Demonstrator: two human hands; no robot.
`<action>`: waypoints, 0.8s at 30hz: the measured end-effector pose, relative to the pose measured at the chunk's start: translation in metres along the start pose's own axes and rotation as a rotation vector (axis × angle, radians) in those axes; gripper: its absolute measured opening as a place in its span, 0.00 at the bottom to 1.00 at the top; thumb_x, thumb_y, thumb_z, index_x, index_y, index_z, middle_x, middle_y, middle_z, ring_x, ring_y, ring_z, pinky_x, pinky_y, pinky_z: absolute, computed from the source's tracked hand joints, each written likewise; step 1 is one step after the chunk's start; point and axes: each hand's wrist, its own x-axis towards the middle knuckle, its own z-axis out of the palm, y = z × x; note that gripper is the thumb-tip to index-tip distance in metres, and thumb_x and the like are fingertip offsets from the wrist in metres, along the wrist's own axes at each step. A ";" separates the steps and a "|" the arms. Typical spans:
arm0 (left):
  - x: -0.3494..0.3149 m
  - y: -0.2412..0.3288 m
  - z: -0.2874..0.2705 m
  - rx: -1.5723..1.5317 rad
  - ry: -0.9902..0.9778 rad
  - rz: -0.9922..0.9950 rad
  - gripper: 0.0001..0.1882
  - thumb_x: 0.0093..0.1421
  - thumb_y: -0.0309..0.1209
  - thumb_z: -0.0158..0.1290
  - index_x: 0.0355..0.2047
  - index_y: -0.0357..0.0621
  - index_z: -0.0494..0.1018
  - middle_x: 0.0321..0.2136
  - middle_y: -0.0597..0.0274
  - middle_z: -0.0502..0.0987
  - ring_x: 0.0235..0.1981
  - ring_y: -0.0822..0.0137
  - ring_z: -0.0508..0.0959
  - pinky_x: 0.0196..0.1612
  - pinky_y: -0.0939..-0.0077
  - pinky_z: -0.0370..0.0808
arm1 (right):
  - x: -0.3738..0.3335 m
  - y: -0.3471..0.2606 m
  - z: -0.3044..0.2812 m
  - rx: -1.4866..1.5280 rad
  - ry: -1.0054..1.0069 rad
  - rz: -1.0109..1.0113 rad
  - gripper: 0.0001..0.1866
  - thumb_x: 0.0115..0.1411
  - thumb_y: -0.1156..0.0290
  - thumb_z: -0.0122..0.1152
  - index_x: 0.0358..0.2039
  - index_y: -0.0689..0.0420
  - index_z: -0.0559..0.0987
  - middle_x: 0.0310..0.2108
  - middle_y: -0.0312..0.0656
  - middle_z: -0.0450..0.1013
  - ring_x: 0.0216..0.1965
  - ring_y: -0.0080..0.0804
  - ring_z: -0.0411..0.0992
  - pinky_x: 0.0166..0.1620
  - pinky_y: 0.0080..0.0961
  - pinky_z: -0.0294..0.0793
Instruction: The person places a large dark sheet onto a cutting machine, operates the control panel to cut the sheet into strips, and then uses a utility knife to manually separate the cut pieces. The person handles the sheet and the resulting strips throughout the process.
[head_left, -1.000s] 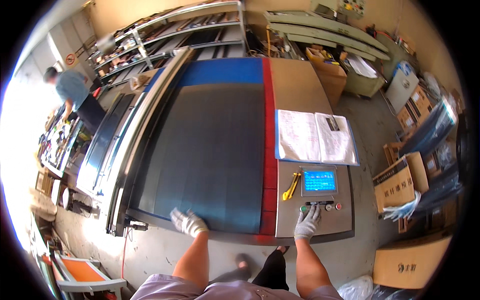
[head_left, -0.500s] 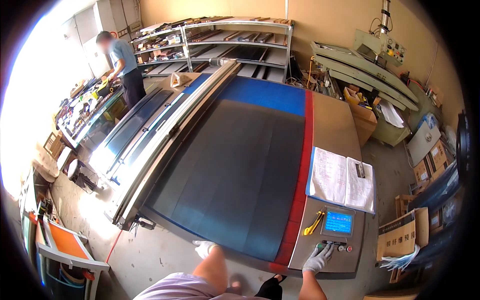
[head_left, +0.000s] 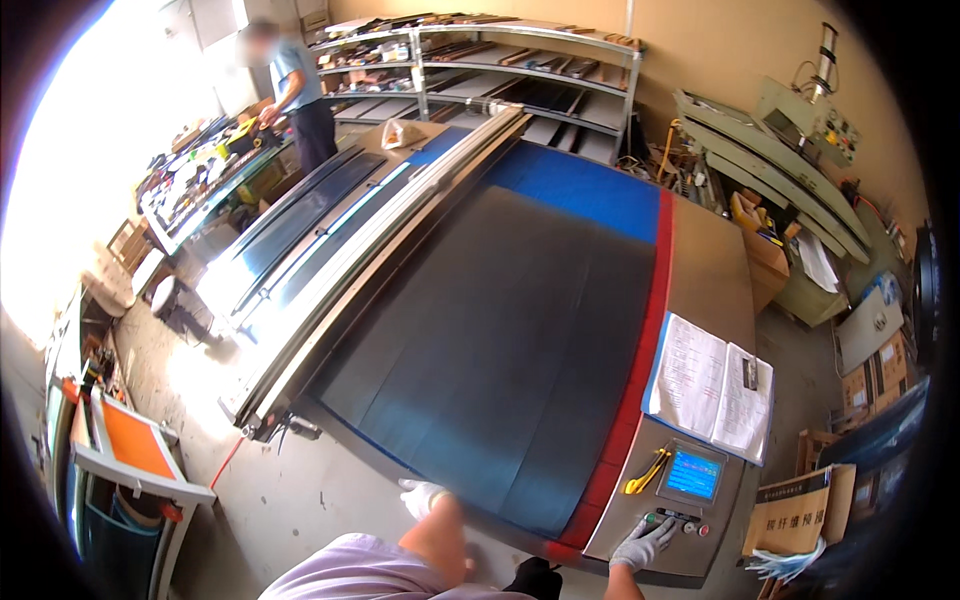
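My right hand [head_left: 643, 546], in a grey glove, rests on the metal control panel [head_left: 627, 535] with its fingers stretched toward a row of buttons [head_left: 690, 527]. A green button sits right at the fingertips. A lit blue touchscreen [head_left: 692, 474] is just beyond them, and a yellow utility knife [head_left: 648, 473] lies beside the screen. My left hand [head_left: 424, 498], in a white glove, is at the near edge of the large cutting table [head_left: 500, 340], holding nothing, fingers extended. Dark sheet material in strips covers the table bed. A long metal gantry beam [head_left: 380, 265] crosses it on the left.
An open folder of papers [head_left: 710, 385] lies behind the screen. Shelves [head_left: 520, 65] with stock stand at the back, a green press machine [head_left: 780, 170] at far right. Cardboard boxes [head_left: 800, 515] are at right, an orange-topped frame [head_left: 135, 440] at left. Another person [head_left: 297, 95] works at a cluttered bench.
The whole view has shifted and tilted, so the table appears farther right. My right hand stays at the buttons, and my left hand stays by the table's near edge.
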 end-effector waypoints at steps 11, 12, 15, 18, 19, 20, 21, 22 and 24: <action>0.001 -0.002 0.005 -0.072 0.049 -0.094 0.37 0.70 0.54 0.31 0.48 0.30 0.75 0.42 0.41 0.80 0.45 0.44 0.80 0.52 0.56 0.75 | -0.002 0.002 0.002 -0.026 0.020 -0.029 0.36 0.67 0.52 0.49 0.70 0.55 0.55 0.69 0.52 0.52 0.67 0.54 0.54 0.66 0.46 0.57; 0.000 -0.003 0.005 -0.074 0.043 -0.093 0.37 0.70 0.54 0.31 0.48 0.30 0.75 0.42 0.41 0.80 0.46 0.44 0.80 0.52 0.56 0.75 | -0.001 0.003 0.004 -0.028 0.014 -0.019 0.36 0.67 0.51 0.49 0.70 0.55 0.55 0.69 0.52 0.52 0.67 0.54 0.54 0.66 0.46 0.57; -0.001 -0.002 0.007 -0.080 0.022 -0.082 0.36 0.70 0.54 0.31 0.48 0.30 0.75 0.43 0.41 0.80 0.46 0.45 0.80 0.53 0.56 0.74 | -0.002 -0.003 -0.005 0.014 -0.004 -0.001 0.36 0.68 0.50 0.47 0.70 0.56 0.56 0.69 0.55 0.52 0.67 0.56 0.54 0.66 0.47 0.56; 0.003 -0.004 0.011 -0.087 -0.004 -0.064 0.36 0.70 0.54 0.31 0.48 0.30 0.75 0.43 0.42 0.80 0.46 0.45 0.80 0.53 0.57 0.74 | -0.002 -0.014 -0.019 0.025 -0.045 0.013 0.36 0.68 0.50 0.46 0.69 0.58 0.56 0.69 0.55 0.52 0.68 0.55 0.53 0.68 0.47 0.52; 0.004 -0.006 0.012 -0.089 -0.015 -0.058 0.36 0.71 0.54 0.31 0.48 0.30 0.75 0.43 0.42 0.80 0.46 0.45 0.80 0.53 0.57 0.74 | -0.001 -0.010 -0.015 0.015 -0.035 -0.005 0.36 0.68 0.50 0.46 0.69 0.59 0.55 0.69 0.54 0.52 0.68 0.54 0.52 0.68 0.47 0.51; 0.009 -0.010 0.016 -0.093 -0.024 -0.056 0.36 0.71 0.54 0.31 0.48 0.30 0.75 0.43 0.42 0.80 0.46 0.45 0.80 0.53 0.57 0.74 | 0.000 -0.008 -0.014 0.007 -0.026 -0.026 0.36 0.68 0.50 0.46 0.69 0.60 0.55 0.69 0.54 0.52 0.68 0.54 0.52 0.69 0.46 0.50; 0.015 -0.012 0.020 -0.097 -0.027 -0.054 0.36 0.71 0.53 0.31 0.48 0.30 0.75 0.43 0.42 0.80 0.46 0.45 0.80 0.53 0.57 0.74 | -0.001 -0.016 -0.023 0.011 -0.035 -0.037 0.37 0.68 0.50 0.46 0.69 0.62 0.55 0.69 0.54 0.52 0.69 0.53 0.50 0.69 0.46 0.49; 0.021 -0.015 0.024 -0.102 -0.031 -0.054 0.36 0.71 0.53 0.31 0.48 0.30 0.75 0.43 0.42 0.80 0.46 0.45 0.80 0.53 0.57 0.74 | 0.000 -0.018 -0.024 0.015 -0.041 -0.039 0.37 0.68 0.51 0.47 0.69 0.62 0.55 0.69 0.54 0.52 0.69 0.52 0.50 0.69 0.46 0.49; 0.017 -0.015 0.024 -0.102 -0.047 -0.039 0.36 0.71 0.53 0.31 0.48 0.30 0.75 0.43 0.42 0.80 0.46 0.46 0.80 0.54 0.57 0.74 | 0.000 -0.012 -0.020 0.018 -0.052 -0.024 0.37 0.68 0.51 0.47 0.69 0.63 0.55 0.69 0.54 0.52 0.70 0.52 0.49 0.69 0.46 0.50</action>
